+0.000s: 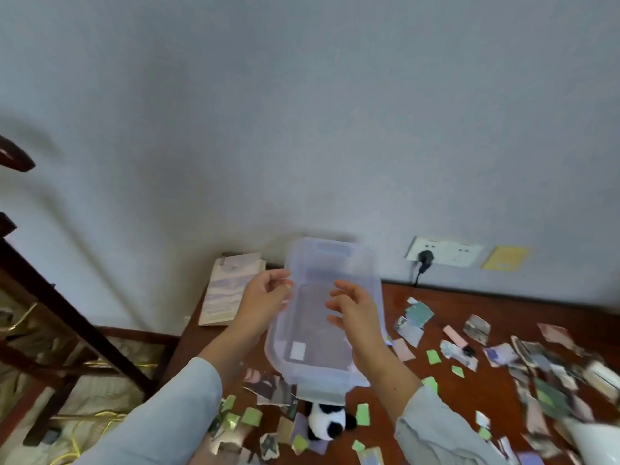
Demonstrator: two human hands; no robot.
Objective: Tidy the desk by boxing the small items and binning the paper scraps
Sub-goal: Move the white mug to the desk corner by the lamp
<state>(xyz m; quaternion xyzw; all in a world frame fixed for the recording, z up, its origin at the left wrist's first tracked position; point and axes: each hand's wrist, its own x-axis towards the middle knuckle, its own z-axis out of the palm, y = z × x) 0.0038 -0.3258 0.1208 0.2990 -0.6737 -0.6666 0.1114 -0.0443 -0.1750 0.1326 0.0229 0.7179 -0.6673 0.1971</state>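
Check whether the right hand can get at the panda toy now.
Probably yes: the right hand looks open, and the panda toy lies mostly uncovered near that forearm. Only the box, gripped by the left hand, hangs over its head.

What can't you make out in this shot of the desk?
Head view:
panda plush: partly hidden behind the clear box's lower end.
right hand: motion-blurred, so contact with the box is unclear.
paper scraps on the right: blurred, print unreadable.
white object: cut off by the bottom-right corner.
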